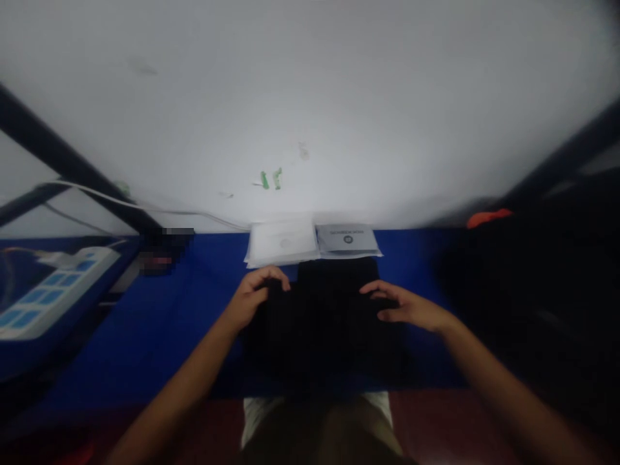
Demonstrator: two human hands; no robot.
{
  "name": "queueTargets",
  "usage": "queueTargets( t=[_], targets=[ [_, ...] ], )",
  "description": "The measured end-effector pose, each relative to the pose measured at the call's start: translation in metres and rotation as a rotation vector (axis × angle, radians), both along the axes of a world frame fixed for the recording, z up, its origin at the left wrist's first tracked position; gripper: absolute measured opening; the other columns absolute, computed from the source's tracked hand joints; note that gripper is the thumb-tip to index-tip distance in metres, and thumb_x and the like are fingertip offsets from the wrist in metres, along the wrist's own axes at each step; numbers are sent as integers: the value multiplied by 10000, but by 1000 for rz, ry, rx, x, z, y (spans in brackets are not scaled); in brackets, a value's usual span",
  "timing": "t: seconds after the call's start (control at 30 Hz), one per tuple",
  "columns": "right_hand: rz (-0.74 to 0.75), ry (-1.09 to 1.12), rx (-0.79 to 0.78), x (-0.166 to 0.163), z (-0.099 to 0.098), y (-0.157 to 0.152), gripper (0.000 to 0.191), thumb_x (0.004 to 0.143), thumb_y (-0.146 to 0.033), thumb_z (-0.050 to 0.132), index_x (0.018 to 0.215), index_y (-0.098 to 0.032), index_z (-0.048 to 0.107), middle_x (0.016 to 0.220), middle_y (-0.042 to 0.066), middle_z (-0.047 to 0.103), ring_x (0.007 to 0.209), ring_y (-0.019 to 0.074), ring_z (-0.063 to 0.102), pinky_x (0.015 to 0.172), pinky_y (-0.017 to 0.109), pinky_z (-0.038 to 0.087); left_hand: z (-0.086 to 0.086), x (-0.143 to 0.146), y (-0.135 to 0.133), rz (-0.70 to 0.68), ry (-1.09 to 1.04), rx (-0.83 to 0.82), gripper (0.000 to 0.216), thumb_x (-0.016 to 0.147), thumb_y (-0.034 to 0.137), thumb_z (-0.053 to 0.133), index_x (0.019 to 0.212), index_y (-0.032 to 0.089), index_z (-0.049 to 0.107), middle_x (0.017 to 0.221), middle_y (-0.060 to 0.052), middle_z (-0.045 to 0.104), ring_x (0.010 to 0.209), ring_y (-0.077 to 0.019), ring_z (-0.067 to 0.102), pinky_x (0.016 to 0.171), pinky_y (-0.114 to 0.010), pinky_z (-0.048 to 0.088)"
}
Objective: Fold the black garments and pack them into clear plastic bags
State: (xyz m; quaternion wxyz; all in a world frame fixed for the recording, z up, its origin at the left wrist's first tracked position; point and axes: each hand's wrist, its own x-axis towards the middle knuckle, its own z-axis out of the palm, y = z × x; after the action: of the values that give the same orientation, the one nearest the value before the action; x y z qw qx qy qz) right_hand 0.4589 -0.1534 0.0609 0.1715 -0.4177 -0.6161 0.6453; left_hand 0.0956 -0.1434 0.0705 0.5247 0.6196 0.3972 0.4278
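Loosely bent fingers and a parted thumb are seen on the left hand, which is placed at the far left corner of a black cloth; whether any fabric is pinched there cannot be told. On the right hand, thumb and fingers are spread apart over the cloth's right side, and contact cannot be made out. The cloth is laid on a blue table, between the hands. Just beyond it, a white packet and a grey packet with dark print are set side by side near the wall. A power strip is seen at far left, and an orange item at far right.
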Motion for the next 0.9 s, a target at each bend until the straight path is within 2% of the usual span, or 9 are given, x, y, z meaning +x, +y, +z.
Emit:
queueTargets(
  t=[0.1, 0.23, 0.3, 0.37, 0.47, 0.57, 0.67, 0.77, 0.9],
  targets=[
    [7, -67, 30, 10, -4, 3, 510, 828, -327, 665, 1293, -245, 470, 1050, 37, 615, 923, 193, 624, 802, 347, 514, -16, -44, -1, 116, 50, -25, 121, 749, 301, 607, 705, 189, 624, 796, -37, 640, 802, -195, 591, 773, -308, 452],
    [29, -308, 324, 11, -3, 3, 504, 825, -427, 671, 1267, -236, 523, 1211, 105, 597, 1142, 294, 560, 956, 461, 459, -24, -69, -4, 204, 286, 8, 96, 734, 219, 591, 803, 209, 657, 850, -37, 662, 833, -205, 609, 797, -328, 468],
    [54, -406, 460, 6, 2, 0, 586, 800, -444, 696, 1310, -224, 510, 1296, 130, 558, 1214, 318, 511, 1037, 494, 400, -17, -59, -8, 214, 404, 164, 143, 780, 217, 574, 897, 222, 656, 903, -40, 655, 891, -213, 605, 857, -356, 466],
    [120, -460, 539, -1, 7, -4, 697, 764, -451, 730, 1367, -214, 472, 1349, 138, 521, 1250, 326, 476, 1071, 498, 373, -6, -40, -14, 125, 524, 348, 177, 826, 247, 584, 994, 235, 639, 1015, -55, 637, 997, -227, 582, 936, -383, 446],
    [238, -490, 609, -9, 10, -10, 805, 707, -443, 776, 1401, -210, 441, 1394, 133, 484, 1284, 331, 436, 1089, 489, 362, 7, -7, -20, -221, 697, 478, 367, 808, 325, 673, 1161, 260, 597, 1247, -78, 565, 1179, -264, 506, 1018, -410, 414],
    [242, -534, 643, -8, 9, -14, 684, 754, -335, 728, 1370, -201, 462, 1370, 125, 510, 1271, 305, 458, 1086, 466, 372, 10, 11, -18, -428, 820, 521, 398, 782, 322, 716, 1155, 247, 598, 1302, -82, 541, 1209, -282, 492, 1029, -430, 406],
    [152, -565, 681, -2, 6, -17, 425, 823, -198, 596, 1243, -203, 532, 1328, 118, 545, 1239, 266, 505, 1059, 430, 402, 8, 12, -10, -420, 876, 538, 215, 850, 214, 617, 1064, 224, 611, 1159, -60, 609, 1084, -236, 561, 962, -396, 440],
    [77, -546, 751, 3, 6, -13, 203, 864, -182, 526, 1059, -206, 577, 1285, 116, 580, 1178, 251, 560, 1005, 401, 440, 6, 9, 3, -335, 848, 542, 148, 922, 218, 514, 1039, 216, 605, 1038, -47, 635, 992, -205, 586, 888, -351, 467],
    [-38, -572, 860, 2, 5, 12, 151, 910, -239, 481, 1004, -193, 591, 1022, 104, 671, 938, 241, 643, 831, 365, 495, -4, 14, 29, -158, 890, 535, 166, 966, 287, 468, 1016, 201, 600, 981, -52, 655, 907, -200, 611, 802, -324, 481]
  ],
)
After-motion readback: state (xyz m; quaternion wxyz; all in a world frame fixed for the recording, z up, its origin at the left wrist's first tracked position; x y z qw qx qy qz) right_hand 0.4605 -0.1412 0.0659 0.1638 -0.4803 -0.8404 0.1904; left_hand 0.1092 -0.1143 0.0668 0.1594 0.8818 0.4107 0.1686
